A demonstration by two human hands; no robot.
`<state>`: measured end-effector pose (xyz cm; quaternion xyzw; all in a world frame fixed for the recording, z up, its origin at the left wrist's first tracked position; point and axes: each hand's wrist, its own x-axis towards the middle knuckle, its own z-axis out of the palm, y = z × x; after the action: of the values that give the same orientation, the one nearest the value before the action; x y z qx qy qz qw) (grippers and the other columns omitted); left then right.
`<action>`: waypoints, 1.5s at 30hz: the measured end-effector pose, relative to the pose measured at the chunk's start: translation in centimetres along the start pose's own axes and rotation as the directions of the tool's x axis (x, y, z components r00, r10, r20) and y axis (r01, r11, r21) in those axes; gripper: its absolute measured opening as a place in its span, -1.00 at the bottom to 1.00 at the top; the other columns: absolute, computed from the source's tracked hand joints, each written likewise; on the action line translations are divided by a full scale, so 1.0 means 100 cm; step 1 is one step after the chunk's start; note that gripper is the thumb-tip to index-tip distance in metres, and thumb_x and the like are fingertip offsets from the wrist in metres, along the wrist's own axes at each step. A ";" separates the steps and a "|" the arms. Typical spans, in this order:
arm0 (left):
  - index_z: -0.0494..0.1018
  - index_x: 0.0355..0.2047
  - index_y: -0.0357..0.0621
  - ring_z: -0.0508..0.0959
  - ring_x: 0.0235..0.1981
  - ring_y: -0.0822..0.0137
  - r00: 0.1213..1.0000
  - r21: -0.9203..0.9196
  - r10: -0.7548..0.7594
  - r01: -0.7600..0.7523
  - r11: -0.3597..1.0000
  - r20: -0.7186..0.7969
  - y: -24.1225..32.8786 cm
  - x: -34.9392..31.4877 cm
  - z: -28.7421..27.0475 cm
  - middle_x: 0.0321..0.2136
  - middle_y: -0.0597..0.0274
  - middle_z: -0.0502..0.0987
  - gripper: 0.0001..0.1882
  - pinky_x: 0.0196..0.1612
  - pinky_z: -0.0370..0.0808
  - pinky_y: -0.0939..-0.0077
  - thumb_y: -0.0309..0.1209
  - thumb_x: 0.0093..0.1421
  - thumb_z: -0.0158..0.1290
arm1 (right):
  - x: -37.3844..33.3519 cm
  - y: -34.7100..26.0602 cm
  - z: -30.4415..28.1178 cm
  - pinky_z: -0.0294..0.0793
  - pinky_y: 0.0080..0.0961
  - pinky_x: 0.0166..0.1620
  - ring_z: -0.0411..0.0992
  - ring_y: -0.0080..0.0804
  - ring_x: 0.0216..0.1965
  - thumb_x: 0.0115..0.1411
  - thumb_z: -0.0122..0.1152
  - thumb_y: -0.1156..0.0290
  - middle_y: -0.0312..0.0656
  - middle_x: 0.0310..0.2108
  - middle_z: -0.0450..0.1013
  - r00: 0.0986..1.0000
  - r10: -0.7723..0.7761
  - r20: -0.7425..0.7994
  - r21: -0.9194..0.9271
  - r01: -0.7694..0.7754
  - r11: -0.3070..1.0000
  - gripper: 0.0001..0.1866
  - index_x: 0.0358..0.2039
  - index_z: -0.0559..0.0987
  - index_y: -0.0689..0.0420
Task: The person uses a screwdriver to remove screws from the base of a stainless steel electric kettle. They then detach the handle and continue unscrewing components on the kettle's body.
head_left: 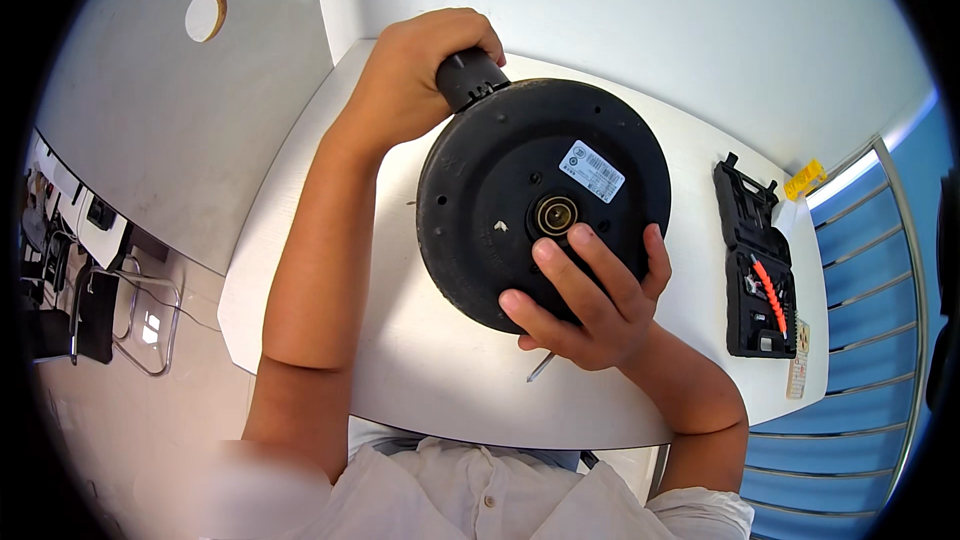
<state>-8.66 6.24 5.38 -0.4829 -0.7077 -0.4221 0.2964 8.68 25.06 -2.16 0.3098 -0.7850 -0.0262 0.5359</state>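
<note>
An electric kettle [470,180] is turned so that its round black underside faces up at me, above the white table. A pale label [592,171] is stuck on the underside, and a brass-ringed connector socket [556,215] sits at the centre. My left hand [425,65] is closed round the black handle [466,78] at the upper left. My right hand [600,310] grips the lower right rim, fingers spread over the underside towards the socket. A thin metal shaft [541,367], possibly a screwdriver's, shows on the table below the right hand; its other end is hidden.
An open black tool case [733,315] with bits and an orange flexible shaft [770,295] lies at the table's right. Beside it are a yellow item [805,180] and a small patterned strip [798,365]. Metal railing [905,290] stands right; a grey panel [215,120] stands left.
</note>
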 end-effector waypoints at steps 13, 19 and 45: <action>0.45 -0.46 -0.10 0.49 -0.46 0.24 0.997 -0.053 0.071 -0.072 0.996 -0.017 -0.011 -0.002 0.002 -0.52 0.29 0.50 -0.78 -0.37 0.42 0.46 -0.48 -0.14 0.26 | 0.009 -0.026 -0.012 -0.01 0.20 0.23 0.31 -0.29 0.08 0.09 0.24 0.05 -0.42 -0.10 0.38 0.987 0.092 0.131 -0.001 -0.092 0.996 -0.69 -0.12 0.55 -0.37; 0.47 -0.45 -0.10 0.51 -0.45 0.30 0.999 -0.073 -0.034 0.032 0.997 -0.030 -0.013 -0.005 0.002 -0.53 0.31 0.51 -0.75 -0.36 0.43 0.50 -0.46 -0.16 0.29 | 0.004 -0.023 -0.003 -0.08 0.34 0.25 0.21 -0.31 0.08 0.00 0.33 0.04 -0.39 -0.20 0.25 0.989 0.136 0.065 -0.031 -0.134 0.990 -0.65 -0.14 0.56 -0.42; 0.44 -0.45 -0.12 0.49 -0.45 0.29 0.998 -0.076 -0.065 0.063 0.995 -0.017 -0.018 -0.006 -0.001 -0.53 0.27 0.50 -0.75 -0.35 0.43 0.49 -0.59 -0.16 0.24 | 0.006 0.003 -0.001 0.11 0.12 0.16 0.21 -0.25 0.13 0.35 -0.26 -0.07 -0.27 0.03 0.40 0.997 0.025 0.077 0.068 -0.030 0.997 -0.64 -0.15 0.56 -0.40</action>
<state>-10.09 5.60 4.37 -0.4666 -0.7035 -0.4623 0.2712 8.45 24.99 -1.53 0.3161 -0.8094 -0.0032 0.4949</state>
